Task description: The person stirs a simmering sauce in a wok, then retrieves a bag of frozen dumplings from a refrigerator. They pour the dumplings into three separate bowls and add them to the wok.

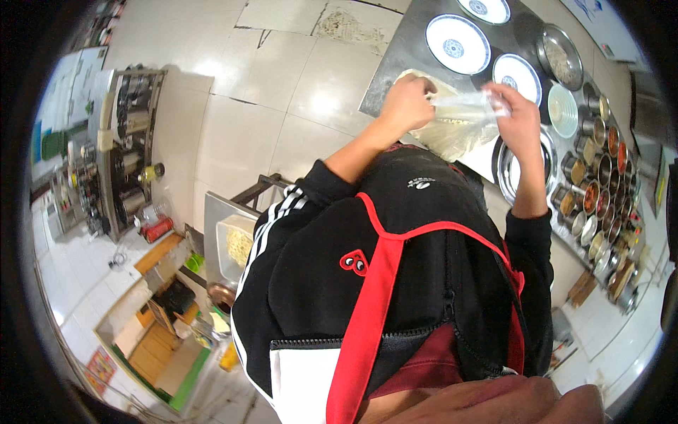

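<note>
A clear plastic bag (454, 139) with pale yellow contents rests on the near corner of the steel table (379, 94). My left hand (409, 104) is closed on the left side of the bag's gathered top. Opposite it, my right hand (515, 112) grips the other side, its fingers slightly blurred. The plastic is stretched between the two hands. What exactly is inside cannot be made out through the film. Below my right wrist stands a round shiny steel dish (551, 153), partly covered by the forearm.
White blue-patterned plates (466, 37) lie beyond the bag. A steel bowl (546, 49) with pale food and a ribbed pale green bowl (563, 111) stand to the right. Several steel pots of seasonings (592, 197) crowd the right side. A tub of noodles (236, 246) is at left.
</note>
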`<action>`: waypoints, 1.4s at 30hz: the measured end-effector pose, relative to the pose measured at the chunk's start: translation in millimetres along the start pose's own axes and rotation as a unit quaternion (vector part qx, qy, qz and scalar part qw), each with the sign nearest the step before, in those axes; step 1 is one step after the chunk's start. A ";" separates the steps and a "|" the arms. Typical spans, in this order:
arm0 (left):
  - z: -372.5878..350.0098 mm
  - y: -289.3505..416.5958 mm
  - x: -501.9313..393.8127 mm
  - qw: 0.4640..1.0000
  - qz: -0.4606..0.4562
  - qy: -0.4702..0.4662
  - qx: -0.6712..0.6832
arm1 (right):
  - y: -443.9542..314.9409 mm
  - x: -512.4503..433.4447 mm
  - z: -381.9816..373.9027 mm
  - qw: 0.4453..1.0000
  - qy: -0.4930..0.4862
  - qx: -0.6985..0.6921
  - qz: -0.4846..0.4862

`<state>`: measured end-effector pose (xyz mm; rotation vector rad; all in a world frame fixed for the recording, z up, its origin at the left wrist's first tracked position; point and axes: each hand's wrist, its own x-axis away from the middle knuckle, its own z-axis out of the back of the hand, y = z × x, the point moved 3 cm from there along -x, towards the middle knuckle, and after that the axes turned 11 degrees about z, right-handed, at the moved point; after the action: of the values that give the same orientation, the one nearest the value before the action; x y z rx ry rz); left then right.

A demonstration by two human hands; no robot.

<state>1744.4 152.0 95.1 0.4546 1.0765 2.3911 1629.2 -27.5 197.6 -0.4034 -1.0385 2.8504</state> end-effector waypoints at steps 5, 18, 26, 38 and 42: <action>18.5 9.6 29.2 0.948 0.140 -0.199 0.205 | -2.7 20.4 21.0 0.972 -0.148 -0.089 0.161; -14.8 -5.6 97.5 0.954 0.269 0.130 -0.019 | 10.8 -5.9 53.0 0.911 -0.362 0.091 0.177; 58.3 29.0 47.0 0.976 0.113 0.157 0.101 | -25.9 -29.5 54.9 0.811 -0.315 -0.487 0.077; -19.5 -130.0 136.0 0.641 0.305 -0.158 0.686 | -139.1 -20.7 28.5 0.649 -0.165 -0.743 0.028; -2.3 -51.5 93.5 0.584 0.291 -0.222 0.724 | -150.9 -31.1 6.6 0.632 -0.122 -0.765 0.032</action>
<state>1680.2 231.4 63.8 2.0081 2.6441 0.8970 1655.2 79.0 306.1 -0.0415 -3.2167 1.2026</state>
